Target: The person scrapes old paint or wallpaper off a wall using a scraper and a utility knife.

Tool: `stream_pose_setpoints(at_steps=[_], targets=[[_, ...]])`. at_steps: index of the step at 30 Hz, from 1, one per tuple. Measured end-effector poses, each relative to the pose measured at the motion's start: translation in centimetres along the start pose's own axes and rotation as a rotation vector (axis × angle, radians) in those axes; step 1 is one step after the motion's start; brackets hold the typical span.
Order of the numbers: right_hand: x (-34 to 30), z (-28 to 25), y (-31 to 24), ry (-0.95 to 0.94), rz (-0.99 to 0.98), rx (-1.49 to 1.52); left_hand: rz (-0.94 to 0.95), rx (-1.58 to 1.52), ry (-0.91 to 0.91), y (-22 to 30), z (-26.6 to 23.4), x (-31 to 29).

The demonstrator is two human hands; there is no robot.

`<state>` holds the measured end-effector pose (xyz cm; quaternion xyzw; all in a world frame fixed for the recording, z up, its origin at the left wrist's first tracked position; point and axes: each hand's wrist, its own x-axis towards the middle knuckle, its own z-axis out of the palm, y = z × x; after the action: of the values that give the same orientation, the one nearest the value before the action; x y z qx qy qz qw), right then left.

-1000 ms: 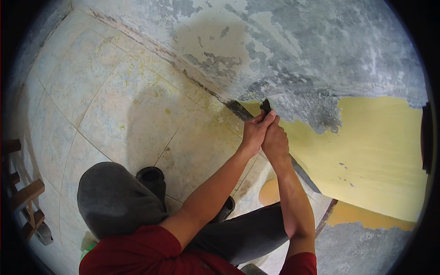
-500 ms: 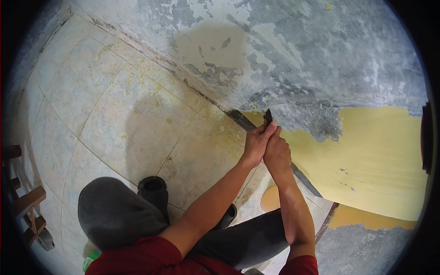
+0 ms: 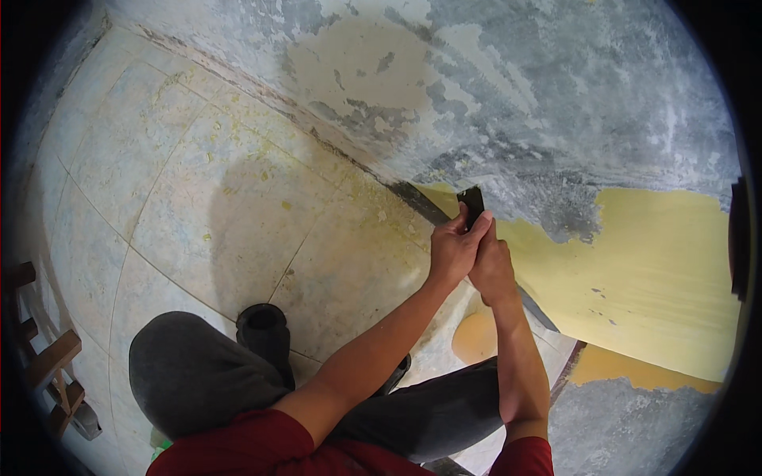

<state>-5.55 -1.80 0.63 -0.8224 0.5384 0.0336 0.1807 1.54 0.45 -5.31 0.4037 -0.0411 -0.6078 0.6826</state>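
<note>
Both forearms reaching up from the lower edge to just right of the frame's centre, meeting at the foot of the wall [image 3: 556, 87]. Left hand [image 3: 454, 252] clenched around the handle of a dark scraper [image 3: 471, 206], fingers wrapped, thumb side up. Right hand [image 3: 492, 270] pressed against the left and closed over the same handle from the right, wrist bent slightly, elbow low near the bottom edge. Scraper blade poking up above the knuckles, touching the wall where grey bare plaster borders the yellow paint patch [image 3: 659, 270] at right centre. Dark skirting strip [image 3: 421, 202] running diagonally beneath the hands. Pale tiled floor [image 3: 198, 198] across the left half, speckled with yellow flakes. Grey-trousered knee [image 3: 182, 373] and a black shoe [image 3: 264, 329] at lower left of centre. Wooden ladder [image 3: 51, 365] at the far left edge. No packages, labels or signs visible.
</note>
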Motion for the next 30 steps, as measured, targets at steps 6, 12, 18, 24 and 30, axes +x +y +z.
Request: stream_pose_setpoints(at_steps=[6, 12, 18, 24, 30], targets=[[-1.9, 0.4, 1.1, 0.153, -0.019, 0.231, 0.113, 0.123, 0.055, 0.4, 2.2, -2.0], [-0.7, 0.7, 1.1, 0.187, -0.058, 0.211, 0.091, 0.127, 0.028, 0.0, 1.8, -1.1], [0.5, 1.2, -0.3, 0.202, -0.086, 0.143, 0.161, 0.066, -0.011, 1.4, 0.6, -0.4], [0.5, 1.5, -0.1, 0.246, -0.11, 0.157, 0.187, 0.075, -0.035, 1.9, 0.3, -0.3], [-0.1, 1.1, -0.5, 0.293, -0.149, 0.173, 0.156, 0.06, -0.032, 1.7, 1.0, -0.8]])
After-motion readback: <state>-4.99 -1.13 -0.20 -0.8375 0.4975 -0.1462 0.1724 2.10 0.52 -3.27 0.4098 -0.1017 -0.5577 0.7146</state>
